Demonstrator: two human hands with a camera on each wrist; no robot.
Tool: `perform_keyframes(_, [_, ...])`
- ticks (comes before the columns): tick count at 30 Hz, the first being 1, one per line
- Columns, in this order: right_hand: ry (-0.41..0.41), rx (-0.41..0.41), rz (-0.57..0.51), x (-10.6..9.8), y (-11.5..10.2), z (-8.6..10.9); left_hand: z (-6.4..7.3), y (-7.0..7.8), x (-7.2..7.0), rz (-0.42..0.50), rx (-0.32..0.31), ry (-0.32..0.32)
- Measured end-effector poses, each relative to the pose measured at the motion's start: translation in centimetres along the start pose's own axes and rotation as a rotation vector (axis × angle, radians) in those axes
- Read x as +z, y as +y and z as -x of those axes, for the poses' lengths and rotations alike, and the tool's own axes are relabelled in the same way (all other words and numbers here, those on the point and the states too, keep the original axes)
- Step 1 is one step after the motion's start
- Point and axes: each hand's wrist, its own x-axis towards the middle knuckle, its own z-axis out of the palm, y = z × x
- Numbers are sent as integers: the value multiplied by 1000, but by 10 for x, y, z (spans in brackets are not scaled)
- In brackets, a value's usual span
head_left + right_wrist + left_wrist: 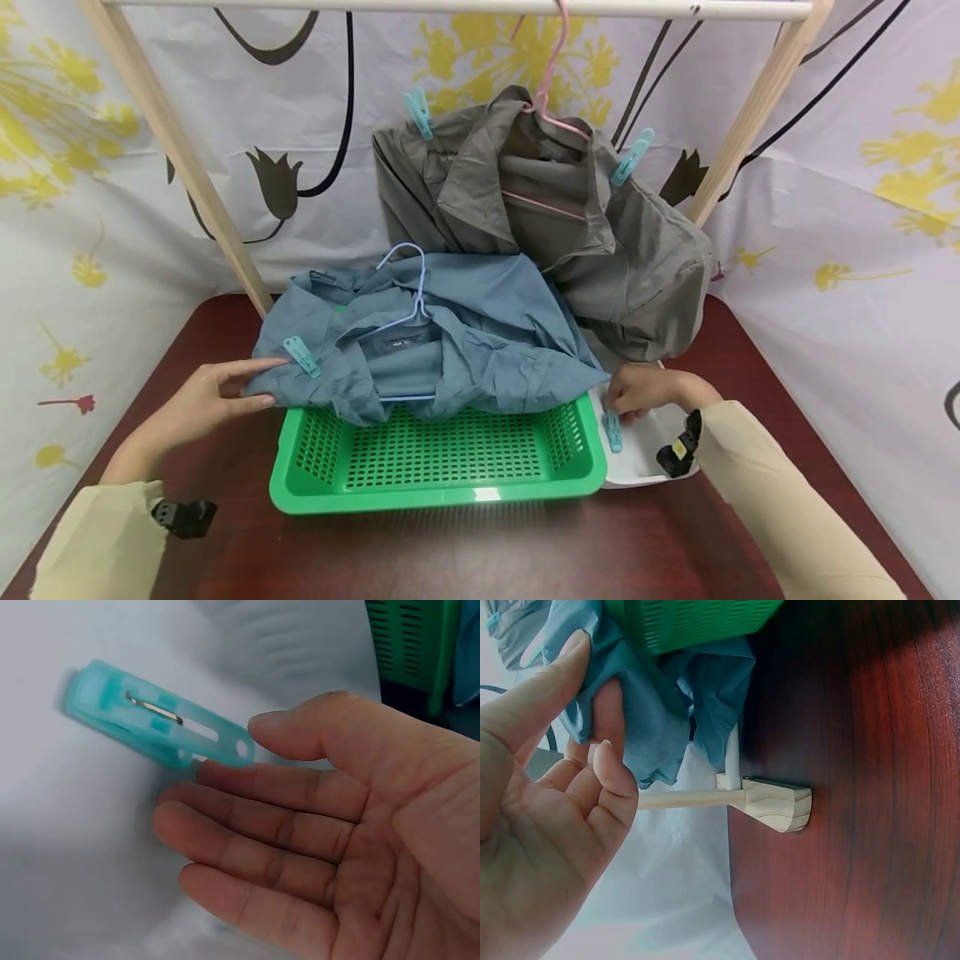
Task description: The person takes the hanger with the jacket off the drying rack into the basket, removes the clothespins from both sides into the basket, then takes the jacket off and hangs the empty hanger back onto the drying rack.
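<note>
A blue shirt (pixel 487 292) lies over the back of the green basket (pixel 435 498), with a light blue hanger (pixel 420 287) in its collar. My left hand (pixel 206 404) pinches the shirt's edge at the left between thumb and fingers. Near those fingertips a teal clothespin (pixel 302 357) sits on the shirt. On the other side, my right hand (pixel 645 392) reaches into the white tray (pixel 651 429). Thumb and index finger hold one end of another teal clothespin (pixel 161 712) there, the remaining fingers loosely bent.
Behind, a grey shirt (pixel 472 187) hangs from a pink hanger (pixel 551 62), with a teal clothespin (pixel 418 114) at each shoulder. A white rail (pixel 337 7) on wooden posts (pixel 180 158) spans the back. Everything stands on a dark red table (pixel 450 558).
</note>
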Motion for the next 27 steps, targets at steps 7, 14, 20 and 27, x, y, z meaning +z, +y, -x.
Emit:
perform_keyframes(7, [13, -78, -63, -6, -2, 8, -1, -1, 0, -32, 3, 0])
perform_keyframes(14, [118, -56, 27, -17, -15, 21, 0, -1, 0, -40, 8, -2])
perform_keyframes(20, [173, -79, 71, -31, -37, 33, 2, 0, 0, -46, 7, 4])
perform_keyframes(27, [240, -53, 108, -47, -63, 46, 1, 1, 1, -46, 5, 10])
